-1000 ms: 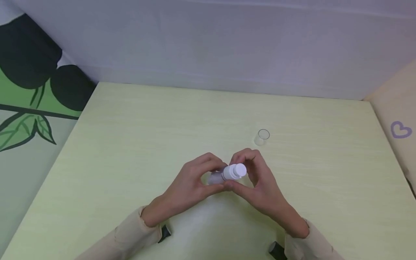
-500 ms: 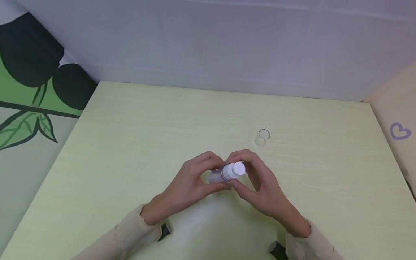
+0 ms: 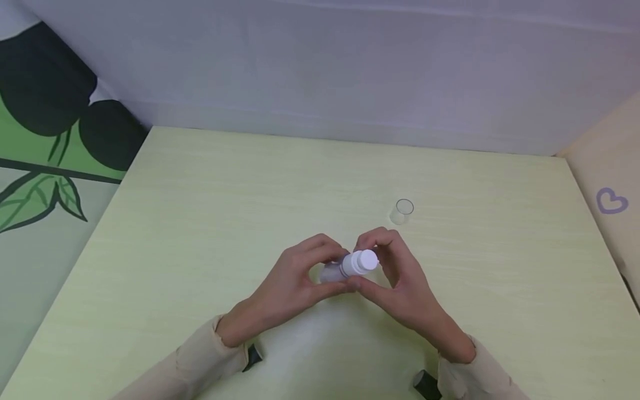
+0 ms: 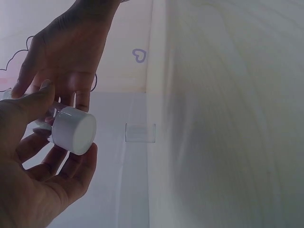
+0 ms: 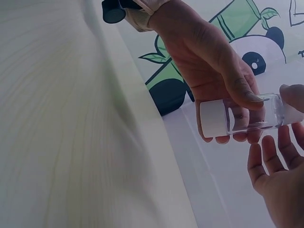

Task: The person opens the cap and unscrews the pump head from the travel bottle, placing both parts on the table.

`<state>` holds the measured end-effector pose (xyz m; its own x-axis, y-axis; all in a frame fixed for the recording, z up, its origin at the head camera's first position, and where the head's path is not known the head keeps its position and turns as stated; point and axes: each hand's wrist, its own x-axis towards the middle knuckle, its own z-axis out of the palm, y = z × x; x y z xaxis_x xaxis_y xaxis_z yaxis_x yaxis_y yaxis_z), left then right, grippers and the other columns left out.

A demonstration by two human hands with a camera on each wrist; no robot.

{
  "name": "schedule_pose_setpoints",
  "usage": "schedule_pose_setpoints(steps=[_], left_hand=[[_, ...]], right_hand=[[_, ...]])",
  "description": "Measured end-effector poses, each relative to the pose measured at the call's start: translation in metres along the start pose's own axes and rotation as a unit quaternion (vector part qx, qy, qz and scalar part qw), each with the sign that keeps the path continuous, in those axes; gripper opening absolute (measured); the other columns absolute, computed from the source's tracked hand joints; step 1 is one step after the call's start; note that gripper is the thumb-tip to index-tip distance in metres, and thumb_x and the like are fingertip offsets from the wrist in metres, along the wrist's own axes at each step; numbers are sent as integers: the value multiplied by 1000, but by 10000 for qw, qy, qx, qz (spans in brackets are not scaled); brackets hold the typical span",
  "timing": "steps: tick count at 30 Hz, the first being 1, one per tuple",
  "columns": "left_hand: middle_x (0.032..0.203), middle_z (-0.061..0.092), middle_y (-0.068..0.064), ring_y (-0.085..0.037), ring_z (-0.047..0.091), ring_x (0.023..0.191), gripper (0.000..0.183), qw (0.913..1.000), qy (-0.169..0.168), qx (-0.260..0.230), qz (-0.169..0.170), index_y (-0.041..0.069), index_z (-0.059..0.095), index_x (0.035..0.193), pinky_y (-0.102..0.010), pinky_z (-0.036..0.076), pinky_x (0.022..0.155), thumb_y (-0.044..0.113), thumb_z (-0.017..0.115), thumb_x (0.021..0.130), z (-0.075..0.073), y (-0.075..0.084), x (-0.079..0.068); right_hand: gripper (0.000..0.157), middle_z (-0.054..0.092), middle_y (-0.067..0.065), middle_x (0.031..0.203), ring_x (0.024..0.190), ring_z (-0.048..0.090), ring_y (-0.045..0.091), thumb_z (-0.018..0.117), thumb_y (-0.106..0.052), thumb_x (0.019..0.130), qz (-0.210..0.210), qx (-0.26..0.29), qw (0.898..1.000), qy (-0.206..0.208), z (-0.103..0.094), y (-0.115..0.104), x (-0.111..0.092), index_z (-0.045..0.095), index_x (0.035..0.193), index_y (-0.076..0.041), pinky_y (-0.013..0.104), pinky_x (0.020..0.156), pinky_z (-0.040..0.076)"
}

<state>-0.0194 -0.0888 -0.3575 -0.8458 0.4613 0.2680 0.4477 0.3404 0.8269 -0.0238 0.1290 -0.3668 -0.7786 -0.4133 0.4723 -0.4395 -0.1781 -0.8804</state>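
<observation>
A small clear pump bottle [image 3: 332, 273] with a white top and a white base is held tilted above the table, its white top [image 3: 361, 262] facing up and to the right. My left hand [image 3: 300, 272] grips the clear body between thumb and fingers. At the top, my right hand [image 3: 400, 283] pinches the white collar, thumb on the near side and fingers on the far side. The white base [image 4: 75, 130] shows in the left wrist view. From the right wrist, the see-through body [image 5: 251, 114] appears with left-hand fingers behind it.
A clear cylindrical cap [image 3: 401, 212] stands on the pale table [image 3: 225, 194] beyond the right hand. A pale curtain-like wall [image 3: 320, 66] rises behind the table. Painted panels flank both sides, the right one with a purple heart [image 3: 612, 201].
My right fingers shift slightly round the white top, moving inward half a second ago and now back out a little. The left hand stays nearly still on the bottle.
</observation>
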Motion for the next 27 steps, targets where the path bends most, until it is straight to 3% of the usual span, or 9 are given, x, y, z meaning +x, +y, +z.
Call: schedule_pose_setpoints(steps=[13,17,21,27], left_hand=[[108,68,9,-6,62,96,34,9999,43,12,153,20,73,113,-26,57,85,24,90,83,0,-2,1],[109,68,11,-4,64,99,34,9999,30,-15,130,23,73,113,-26,57,86,26,89,84,2,-2,1],[109,67,13,-3,64,99,31,10000,-18,-13,80,24,73,112,-26,57,87,28,88,85,4,-3,0],[108,67,11,-4,63,99,32,9999,29,64,113,22,74,113,-26,57,88,26,89,85,5,-3,0]], right_hand=[[49,60,11,128,118,57,20,58,22,89,-53,-139,9995,-265,-2,-3,-1,53,135,7,26,108,49],[58,57,11,129,118,57,20,66,21,86,-62,-157,9997,-191,-3,-1,-1,47,139,9,25,108,48],[58,54,5,117,109,56,18,77,18,80,65,-100,9999,20,-3,1,-2,45,127,10,24,101,49],[49,55,3,113,105,55,18,74,21,81,77,-26,10000,29,-3,3,-3,47,120,9,23,97,50]])
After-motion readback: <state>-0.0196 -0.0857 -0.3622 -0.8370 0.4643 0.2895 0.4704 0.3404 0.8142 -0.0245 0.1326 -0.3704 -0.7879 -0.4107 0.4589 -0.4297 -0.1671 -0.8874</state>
